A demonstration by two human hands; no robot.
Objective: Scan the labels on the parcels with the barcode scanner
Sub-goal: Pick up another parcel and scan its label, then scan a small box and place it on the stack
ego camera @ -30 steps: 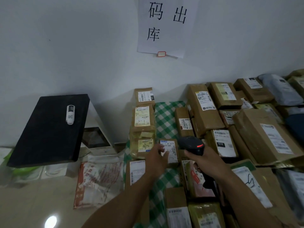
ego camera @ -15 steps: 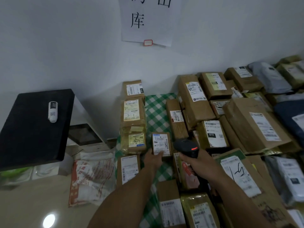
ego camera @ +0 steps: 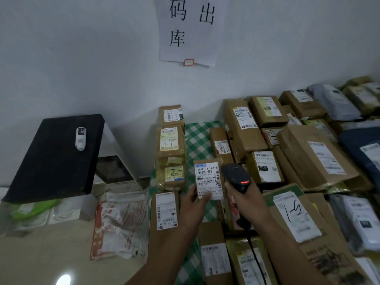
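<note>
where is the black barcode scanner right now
In the head view the black handheld barcode scanner is just right of centre, held in the right hand, immediately right of the small brown white-labelled parcel that the left hand holds.

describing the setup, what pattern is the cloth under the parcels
Green-and-white check; the cloth shows best in the head view.

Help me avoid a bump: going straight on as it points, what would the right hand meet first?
Probably the narrow brown parcel just beyond the barcode scanner that the right hand grips; depth is unclear. The small parcel in the left hand lies beside that line.
</note>
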